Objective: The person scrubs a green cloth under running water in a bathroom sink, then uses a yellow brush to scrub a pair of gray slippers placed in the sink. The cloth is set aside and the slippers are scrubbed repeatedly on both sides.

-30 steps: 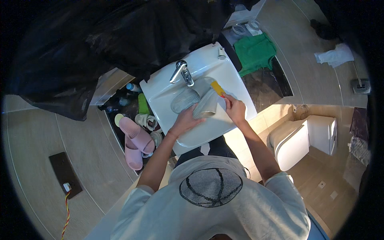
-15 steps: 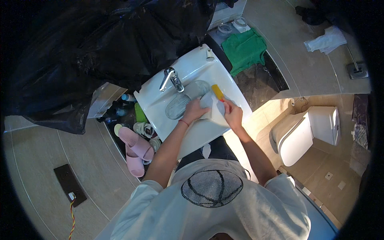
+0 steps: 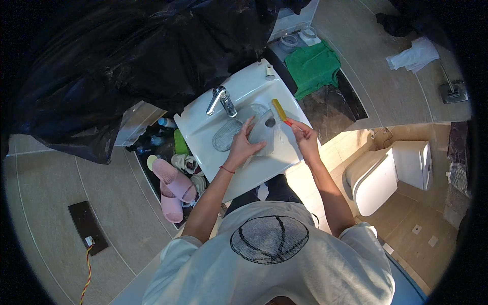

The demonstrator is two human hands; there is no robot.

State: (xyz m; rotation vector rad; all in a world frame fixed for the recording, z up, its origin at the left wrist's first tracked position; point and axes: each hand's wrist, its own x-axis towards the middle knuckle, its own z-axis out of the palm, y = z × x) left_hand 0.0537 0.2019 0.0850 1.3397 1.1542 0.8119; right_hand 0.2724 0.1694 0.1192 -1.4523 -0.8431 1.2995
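Observation:
My right hand (image 3: 306,140) grips the red handle of a yellow-headed brush (image 3: 278,110) over the right side of the white washbasin (image 3: 243,189). My left hand (image 3: 245,143) has its thumb and fingers spread at the near left edge of a pale, whitish piece (image 3: 262,133) inside the basin; its exact kind is unclear. A dark round spot shows by that piece. Two grey, textured, sole-shaped pieces lie behind my left hand: one grey piece (image 3: 223,136) on the left, the other farther back, partly covered.
A chrome faucet (image 3: 221,100) rises at the basin's back left. Pink slippers (image 3: 175,184) and other shoes sit on the dark ledge at left. To the right are a green cloth (image 3: 313,68) and a white toilet (image 3: 375,182). Black plastic sheeting (image 3: 142,66) hangs at the upper left.
My left hand's fingers have spread apart on the pale piece. The brush in my right hand has shifted slightly back, and a dark round spot now shows beside the pale piece.

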